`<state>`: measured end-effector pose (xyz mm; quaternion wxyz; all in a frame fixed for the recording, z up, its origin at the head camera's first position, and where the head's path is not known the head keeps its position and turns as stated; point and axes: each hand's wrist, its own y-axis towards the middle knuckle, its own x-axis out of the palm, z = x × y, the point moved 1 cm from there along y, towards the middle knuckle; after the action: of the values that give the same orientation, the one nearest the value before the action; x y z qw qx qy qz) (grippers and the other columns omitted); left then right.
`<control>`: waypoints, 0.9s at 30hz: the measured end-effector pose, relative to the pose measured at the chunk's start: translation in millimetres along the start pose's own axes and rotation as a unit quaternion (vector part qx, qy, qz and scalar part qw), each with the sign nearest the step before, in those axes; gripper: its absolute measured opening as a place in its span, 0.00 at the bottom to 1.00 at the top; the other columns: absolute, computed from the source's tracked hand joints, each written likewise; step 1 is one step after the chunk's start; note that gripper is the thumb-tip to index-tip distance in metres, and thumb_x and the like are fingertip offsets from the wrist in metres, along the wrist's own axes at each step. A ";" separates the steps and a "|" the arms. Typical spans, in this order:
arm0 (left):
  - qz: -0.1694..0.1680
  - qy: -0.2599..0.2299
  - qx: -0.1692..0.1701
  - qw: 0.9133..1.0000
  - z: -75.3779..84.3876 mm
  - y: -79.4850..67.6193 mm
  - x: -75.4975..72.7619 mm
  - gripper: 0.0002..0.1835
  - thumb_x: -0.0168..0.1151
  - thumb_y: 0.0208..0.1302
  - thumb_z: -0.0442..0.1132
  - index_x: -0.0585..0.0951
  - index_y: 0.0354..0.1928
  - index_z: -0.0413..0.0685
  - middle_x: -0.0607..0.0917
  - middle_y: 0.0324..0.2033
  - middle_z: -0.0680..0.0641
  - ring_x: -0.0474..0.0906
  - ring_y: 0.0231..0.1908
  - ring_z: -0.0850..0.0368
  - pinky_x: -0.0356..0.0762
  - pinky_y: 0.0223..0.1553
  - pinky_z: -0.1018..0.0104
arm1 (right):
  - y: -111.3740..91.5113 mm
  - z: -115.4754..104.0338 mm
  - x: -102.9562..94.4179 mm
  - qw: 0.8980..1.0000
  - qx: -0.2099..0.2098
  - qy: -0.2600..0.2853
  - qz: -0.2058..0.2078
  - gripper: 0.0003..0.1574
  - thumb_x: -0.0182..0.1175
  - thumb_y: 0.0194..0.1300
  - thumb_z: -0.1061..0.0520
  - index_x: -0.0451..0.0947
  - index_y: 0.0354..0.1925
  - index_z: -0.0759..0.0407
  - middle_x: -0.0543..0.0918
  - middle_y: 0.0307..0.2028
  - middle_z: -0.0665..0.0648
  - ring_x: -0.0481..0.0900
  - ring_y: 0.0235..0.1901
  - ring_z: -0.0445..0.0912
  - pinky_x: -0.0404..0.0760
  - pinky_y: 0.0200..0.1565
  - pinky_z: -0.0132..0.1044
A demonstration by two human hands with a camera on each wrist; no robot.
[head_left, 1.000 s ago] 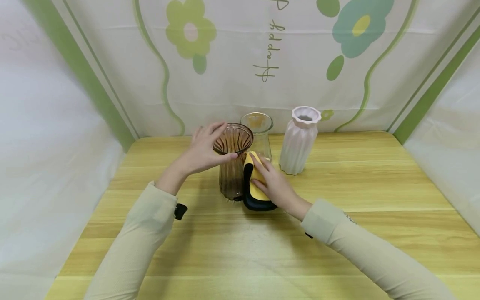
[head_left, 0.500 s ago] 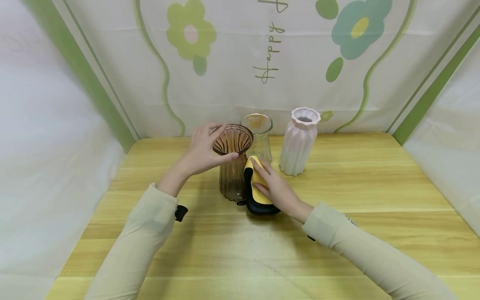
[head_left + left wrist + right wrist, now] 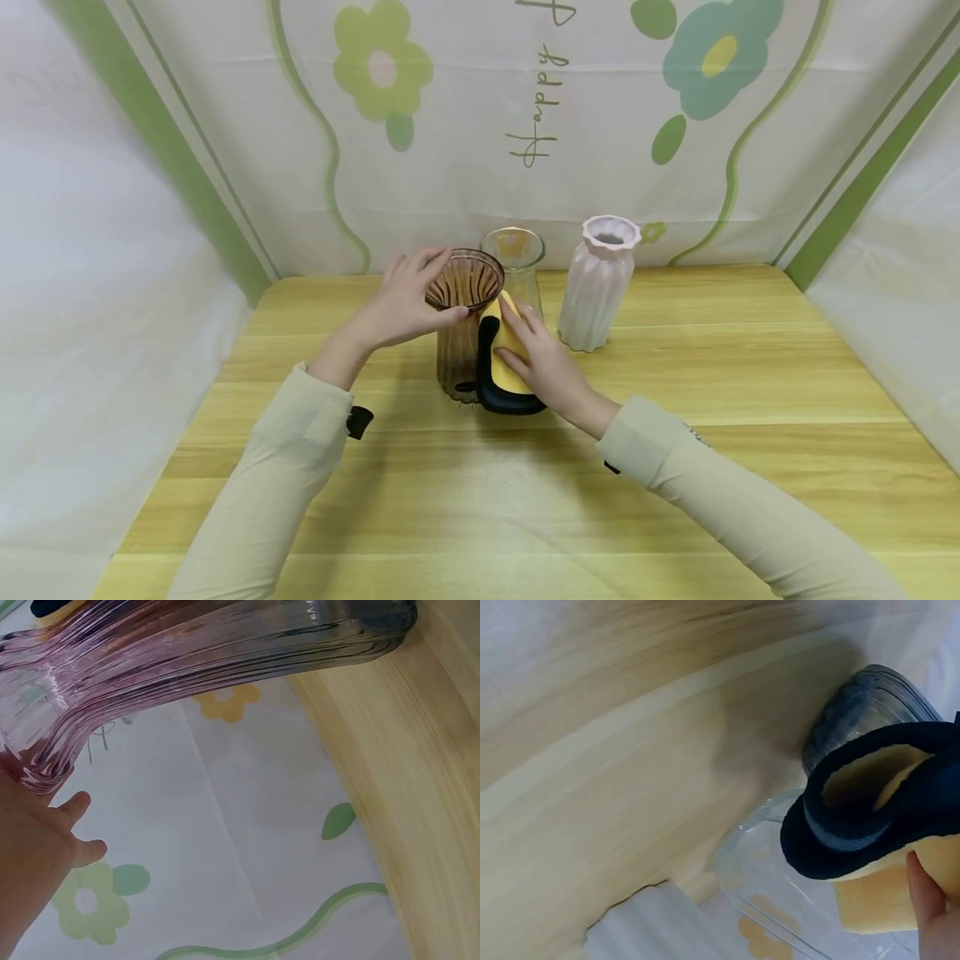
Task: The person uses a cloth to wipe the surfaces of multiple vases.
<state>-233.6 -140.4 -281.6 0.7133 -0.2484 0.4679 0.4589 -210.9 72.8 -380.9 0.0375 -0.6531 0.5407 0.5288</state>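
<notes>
My left hand (image 3: 401, 304) grips the flared rim of a ribbed brown glass vase (image 3: 455, 354), thumb on the near side and fingers on the far side. The vase stands upright on the table. My right hand (image 3: 557, 371) holds a folded yellow cloth with black edging (image 3: 512, 371) against the vase's right side. In the right wrist view the black edging (image 3: 821, 855) loops around a fold, and part of the brown vase (image 3: 844, 716) shows behind it. The left wrist view has the pinkish-brown ribbed glass (image 3: 187, 660) running across its top.
A clear glass vase (image 3: 531, 292) stands just behind the brown one, partly hidden by my right hand and the cloth. To its right is a white fluted vase (image 3: 596, 292). A flower-printed curtain (image 3: 450, 192) hangs at the back edge of the wooden table (image 3: 712, 367).
The cloth and my right hand slid down the vase's side, then back up and slightly left. My left hand keeps its grip on the rim, and the vase shifts only slightly.
</notes>
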 end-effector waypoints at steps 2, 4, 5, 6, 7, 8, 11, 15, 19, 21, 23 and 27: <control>-0.002 -0.001 0.000 1.000 -0.3 0.3 0.9 0.49 0.58 0.59 0.57 0.48 0.75 0.42 0.51 0.74 0.40 0.43 0.74 0.41 0.25 0.73 0.44 | -2.6 2.1 1.7 1.000 0.000 -0.010 -0.008 0.44 0.63 0.63 0.57 0.56 0.72 0.58 0.68 0.64 0.68 0.81 0.47 0.60 0.83 0.44 0.47; -0.002 -0.003 -0.003 1.000 -0.5 0.4 1.7 0.50 0.58 0.59 0.58 0.48 0.75 0.43 0.51 0.74 0.40 0.42 0.75 0.42 0.25 0.73 0.44 | -5.8 4.9 3.8 1.000 0.001 -0.021 -0.022 0.44 0.62 0.63 0.56 0.55 0.72 0.57 0.69 0.64 0.68 0.82 0.44 0.59 0.83 0.42 0.46; -0.001 -0.005 -0.006 1.000 -0.4 0.5 2.2 0.50 0.58 0.59 0.58 0.48 0.75 0.43 0.50 0.74 0.40 0.42 0.75 0.42 0.25 0.73 0.44 | -7.8 6.6 5.1 0.999 0.002 -0.026 -0.030 0.44 0.62 0.63 0.56 0.55 0.72 0.57 0.69 0.63 0.68 0.82 0.43 0.59 0.83 0.41 0.46; 0.001 -0.007 -0.008 1.000 -0.3 0.6 2.6 0.51 0.59 0.58 0.59 0.48 0.75 0.43 0.50 0.74 0.41 0.41 0.75 0.42 0.25 0.73 0.44 | -10.1 8.4 6.2 0.999 0.007 -0.028 -0.040 0.44 0.62 0.64 0.56 0.55 0.73 0.57 0.69 0.64 0.68 0.83 0.39 0.59 0.83 0.39 0.46; 0.002 -0.009 -0.011 1.000 -0.5 0.7 3.1 0.51 0.59 0.58 0.59 0.48 0.75 0.43 0.50 0.75 0.41 0.40 0.75 0.43 0.25 0.73 0.44 | -12.5 10.3 7.4 0.998 0.012 -0.030 -0.050 0.44 0.62 0.64 0.55 0.55 0.73 0.57 0.68 0.64 0.69 0.83 0.39 0.59 0.83 0.38 0.46; 0.004 -0.012 -0.014 1.000 -0.6 0.9 3.5 0.51 0.60 0.58 0.59 0.48 0.75 0.44 0.49 0.75 0.41 0.40 0.75 0.43 0.26 0.73 0.44 | -14.8 12.0 8.6 0.998 0.016 -0.032 -0.060 0.44 0.62 0.64 0.55 0.55 0.73 0.57 0.68 0.64 0.69 0.83 0.39 0.59 0.83 0.38 0.46; 0.014 -0.022 -0.024 0.999 -0.2 1.1 4.6 0.52 0.61 0.56 0.60 0.47 0.75 0.45 0.48 0.75 0.42 0.38 0.75 0.42 0.30 0.73 0.42 | -20.8 16.5 11.5 0.996 0.026 -0.033 -0.083 0.43 0.61 0.65 0.55 0.55 0.73 0.56 0.67 0.66 0.67 0.83 0.35 0.57 0.82 0.35 0.44; 0.025 -0.037 -0.043 0.998 0.6 1.5 5.6 0.53 0.63 0.55 0.62 0.48 0.76 0.51 0.49 0.73 0.43 0.40 0.73 0.42 0.42 0.71 0.40 | -23.6 18.7 12.4 0.995 0.029 -0.031 -0.087 0.43 0.60 0.66 0.56 0.54 0.73 0.53 0.65 0.67 0.66 0.83 0.33 0.56 0.82 0.35 0.44; 0.025 -0.034 -0.049 0.998 0.2 2.2 6.1 0.52 0.62 0.55 0.62 0.49 0.76 0.52 0.50 0.72 0.42 0.42 0.72 0.42 0.46 0.70 0.41 | -21.3 16.6 10.3 0.996 0.029 -0.022 -0.078 0.43 0.60 0.66 0.55 0.53 0.73 0.53 0.66 0.66 0.67 0.83 0.31 0.57 0.83 0.36 0.45; 0.022 -0.028 -0.047 0.998 -0.1 2.1 5.6 0.51 0.62 0.56 0.62 0.49 0.76 0.51 0.50 0.72 0.41 0.41 0.72 0.41 0.44 0.70 0.41 | -18.2 15.0 9.0 0.997 0.023 -0.019 -0.067 0.43 0.60 0.66 0.55 0.54 0.73 0.54 0.66 0.66 0.68 0.84 0.35 0.58 0.83 0.38 0.46; 0.019 -0.023 -0.044 0.999 -0.1 1.6 4.5 0.51 0.62 0.57 0.61 0.49 0.76 0.50 0.50 0.73 0.41 0.41 0.73 0.40 0.42 0.71 0.40 | -14.0 12.7 7.1 0.998 0.018 -0.014 -0.054 0.43 0.60 0.66 0.55 0.54 0.73 0.54 0.67 0.66 0.68 0.84 0.39 0.59 0.83 0.41 0.46; 0.013 -0.018 -0.037 0.999 -0.4 1.2 2.2 0.50 0.62 0.57 0.59 0.50 0.75 0.48 0.52 0.73 0.40 0.41 0.73 0.39 0.38 0.72 0.40 | -5.1 7.2 2.2 1.000 0.007 0.009 -0.027 0.44 0.61 0.64 0.57 0.54 0.73 0.55 0.67 0.65 0.68 0.78 0.54 0.62 0.81 0.49 0.48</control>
<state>-234.5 -139.2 -283.6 0.7059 -0.2600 0.4406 0.4899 -212.0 77.9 -388.4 0.0521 -0.6720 0.5268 0.5178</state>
